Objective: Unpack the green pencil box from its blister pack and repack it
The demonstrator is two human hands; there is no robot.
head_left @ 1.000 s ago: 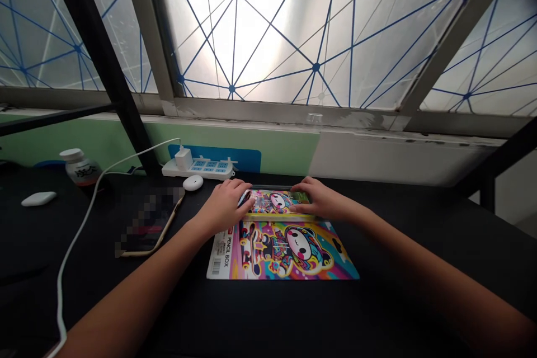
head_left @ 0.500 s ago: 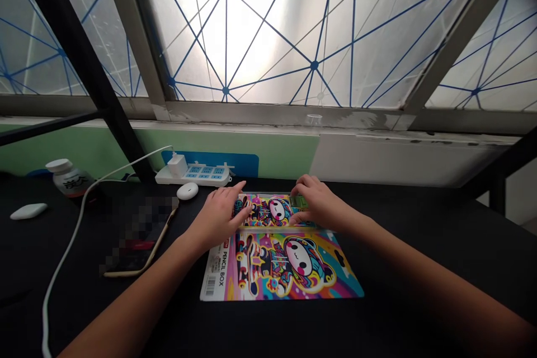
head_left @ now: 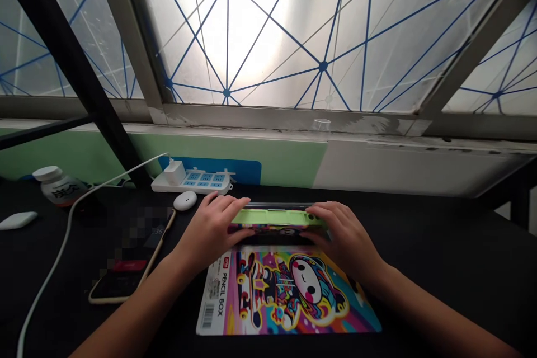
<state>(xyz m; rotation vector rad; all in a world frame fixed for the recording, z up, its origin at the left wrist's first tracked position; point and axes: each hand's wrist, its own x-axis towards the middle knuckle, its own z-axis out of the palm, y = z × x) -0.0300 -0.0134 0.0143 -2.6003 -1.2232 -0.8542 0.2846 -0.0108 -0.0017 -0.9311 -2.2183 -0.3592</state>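
A pencil box [head_left: 274,221] with a green side and colourful cartoon print stands tipped on its long edge on the black table [head_left: 440,268]. My left hand [head_left: 212,230] grips its left end, fingers curled over the top. My right hand [head_left: 346,238] grips its right end the same way. In front of it a flat colourful card [head_left: 285,291] printed "PENCIL BOX" with a cartoon panda lies on the table, partly under my right wrist.
A phone [head_left: 126,268] lies left of my left arm. Behind it sit a white earbud case [head_left: 185,200], a white power strip [head_left: 193,182] with a charger and cable [head_left: 62,235], a bottle [head_left: 56,187] and a white object [head_left: 17,220]. A window wall rises behind.
The pencil box lay flat with its printed face up; both hands have tilted it up on its edge, green side showing. The view has shifted down and closer.
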